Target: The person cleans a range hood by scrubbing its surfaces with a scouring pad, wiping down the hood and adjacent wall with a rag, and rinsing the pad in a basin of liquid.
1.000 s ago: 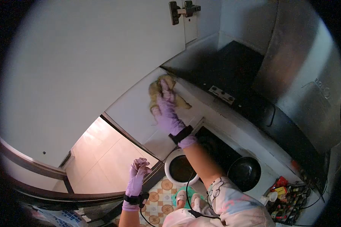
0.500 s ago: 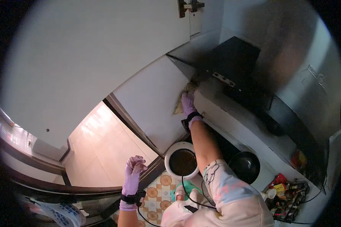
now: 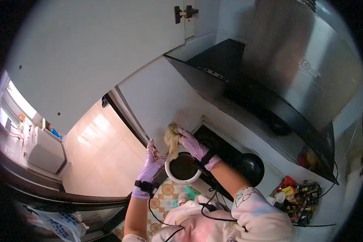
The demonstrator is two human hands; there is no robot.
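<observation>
My right hand (image 3: 194, 146), in a purple glove, is closed on a crumpled yellowish cloth (image 3: 172, 139). The cloth hangs in front of the pale wall, its lower end close to the rim of a white round bucket (image 3: 168, 174) with dark contents. My left hand (image 3: 150, 164), gloved the same way, is at the bucket's left side by the dark door frame. Its fingers are apart and I see nothing in them.
A black range hood (image 3: 246, 92) juts out at upper right above a stove with a black wok (image 3: 250, 168). Bottles and jars (image 3: 300, 201) crowd the lower right. A white cabinet door (image 3: 97, 44) hangs open overhead. A plastic bag (image 3: 62, 226) lies lower left.
My right hand has come down and left from the wall under the hood, bringing the cloth near the bucket. My left hand has risen towards the bucket, its fingers opening out. The view has shifted.
</observation>
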